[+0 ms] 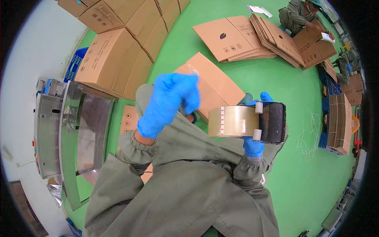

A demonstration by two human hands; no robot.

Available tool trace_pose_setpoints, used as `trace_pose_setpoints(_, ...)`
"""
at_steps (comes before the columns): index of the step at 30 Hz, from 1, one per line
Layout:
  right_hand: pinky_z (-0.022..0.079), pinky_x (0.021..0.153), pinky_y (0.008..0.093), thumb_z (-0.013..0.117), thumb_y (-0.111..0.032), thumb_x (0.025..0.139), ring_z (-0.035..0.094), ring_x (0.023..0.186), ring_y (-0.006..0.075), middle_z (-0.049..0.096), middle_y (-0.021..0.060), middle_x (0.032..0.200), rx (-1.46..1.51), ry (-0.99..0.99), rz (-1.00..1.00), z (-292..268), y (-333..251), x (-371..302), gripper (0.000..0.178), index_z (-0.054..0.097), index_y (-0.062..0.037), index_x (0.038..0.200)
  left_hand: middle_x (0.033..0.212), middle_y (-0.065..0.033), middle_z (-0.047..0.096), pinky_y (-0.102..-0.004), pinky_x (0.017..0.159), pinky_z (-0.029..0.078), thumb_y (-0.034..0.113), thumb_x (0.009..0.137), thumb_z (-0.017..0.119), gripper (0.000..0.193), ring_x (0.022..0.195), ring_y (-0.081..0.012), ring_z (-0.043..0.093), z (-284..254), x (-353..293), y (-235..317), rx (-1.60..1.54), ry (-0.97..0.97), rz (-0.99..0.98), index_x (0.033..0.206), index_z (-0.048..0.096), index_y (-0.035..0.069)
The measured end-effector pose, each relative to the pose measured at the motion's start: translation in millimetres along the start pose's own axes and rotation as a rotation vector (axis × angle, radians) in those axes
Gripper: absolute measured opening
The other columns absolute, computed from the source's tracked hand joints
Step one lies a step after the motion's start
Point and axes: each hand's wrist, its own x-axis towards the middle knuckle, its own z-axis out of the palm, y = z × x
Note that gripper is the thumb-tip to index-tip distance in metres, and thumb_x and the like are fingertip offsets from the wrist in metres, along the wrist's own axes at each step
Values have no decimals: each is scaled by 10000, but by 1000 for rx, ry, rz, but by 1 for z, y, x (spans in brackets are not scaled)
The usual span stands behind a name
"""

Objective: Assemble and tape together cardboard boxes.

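My right hand point(253, 147), in a blue glove, grips a tape dispenser point(272, 122) loaded with a wide roll of clear tape point(237, 121). Part of that hand is hidden behind the dispenser. My left hand point(170, 102), also gloved in blue, is raised with its fingers curled closed; anything inside them is hidden. Beyond and below both hands, a cardboard box point(219, 85) stands on the floor by my feet. A shiny strip of clear tape point(193, 70) shows near its far left edge.
Large closed cartons point(118, 59) are stacked at the far left, beside a metal-framed machine point(85, 138). Flattened cartons point(233, 37) lie ahead on the green floor point(292, 185). A co-worker point(298, 17) crouches at a box, far right. Loose straps point(309, 136) lie on the right.
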Motion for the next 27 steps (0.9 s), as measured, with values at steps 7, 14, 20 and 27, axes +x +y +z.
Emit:
trace_pose_setpoints(7,461,930,340,529,-274,927,560,1005,174,553,71,1132,17,-69,89,8,-19,1,526,378,-29,1367,812,-48,662,-256,690,491,-14,740,732,113,762,-116,615,8,3,17,598,-100,-140,848,703,6)
trace_pose_setpoints(14,448,906,310,502,-217,936,549,962,149,570,76,1089,205,-56,101,15,-20,-2,442,437,-11,1322,832,-43,672,-251,698,494,0,744,736,93,766,-104,614,4,10,27,564,-158,-338,822,687,11)
trace_pose_setpoints(20,450,949,335,431,-307,964,556,1022,170,562,89,1162,55,-102,149,9,-18,-3,482,402,-29,1356,831,-42,662,-244,697,488,22,791,701,96,758,-99,607,1,9,23,511,-208,-376,871,650,8)
trace_pose_setpoints(27,452,944,331,445,-295,958,557,1046,177,554,79,1196,28,-89,62,7,-10,-6,460,419,-47,1344,808,-27,643,-245,699,487,32,813,681,54,738,-93,591,4,5,20,610,-163,-287,848,640,21)
